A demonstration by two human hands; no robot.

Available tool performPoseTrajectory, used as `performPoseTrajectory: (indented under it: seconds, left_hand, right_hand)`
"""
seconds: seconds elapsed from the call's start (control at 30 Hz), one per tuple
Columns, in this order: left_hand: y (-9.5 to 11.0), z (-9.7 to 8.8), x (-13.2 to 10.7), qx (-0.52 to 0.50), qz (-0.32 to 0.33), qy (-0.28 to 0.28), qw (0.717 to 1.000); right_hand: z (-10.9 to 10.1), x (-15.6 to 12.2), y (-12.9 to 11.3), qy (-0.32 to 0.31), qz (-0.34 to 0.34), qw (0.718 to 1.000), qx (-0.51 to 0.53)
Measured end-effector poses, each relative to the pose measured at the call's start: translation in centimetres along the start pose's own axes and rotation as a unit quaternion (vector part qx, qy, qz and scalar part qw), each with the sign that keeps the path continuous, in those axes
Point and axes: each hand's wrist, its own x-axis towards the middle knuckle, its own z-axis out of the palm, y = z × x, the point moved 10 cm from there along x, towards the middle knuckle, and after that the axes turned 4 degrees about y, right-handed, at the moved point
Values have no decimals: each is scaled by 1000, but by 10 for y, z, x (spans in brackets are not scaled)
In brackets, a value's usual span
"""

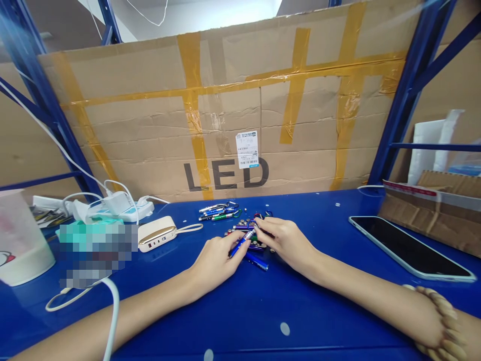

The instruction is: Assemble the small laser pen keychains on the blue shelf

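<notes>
While the left hand is holding a blue penlight in a narrow grip, the right hand is pinching its tip at center frame.

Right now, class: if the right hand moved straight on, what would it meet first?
The blue pen-shaped keychain light in the left hand, which the right hand's fingertips nearly reach; depth is unclear.

Bright, even light fell from overhead, and small white glare spots were reflected on the glossy blue desk. Only a soft shadow was cast beside the right hand. The blue shelf uprights were bowed by wide-angle distortion toward the edges, and a pixelated patch obscured the desk's left side.
</notes>
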Motion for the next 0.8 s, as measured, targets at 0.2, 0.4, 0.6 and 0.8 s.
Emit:
performPoseTrajectory:
  seconds: [0.2,0.4,0.6,0.8]
  left_hand:
    - [20,1,-6,5,72,-9,997]
    - [17,-5,-6,6,54,-1,999]
    - [18,-7,-6,15,83,-4,996]
    - [23,-6,-7,47,119,-5,992]
  right_hand:
    - [-14,3,8,68,8,998,16]
    - [-17,3,13,75,17,997,24]
    - [-8,4,24,6,53,998,-13]
    - [-2,-2,50,-100,148,969,-171]
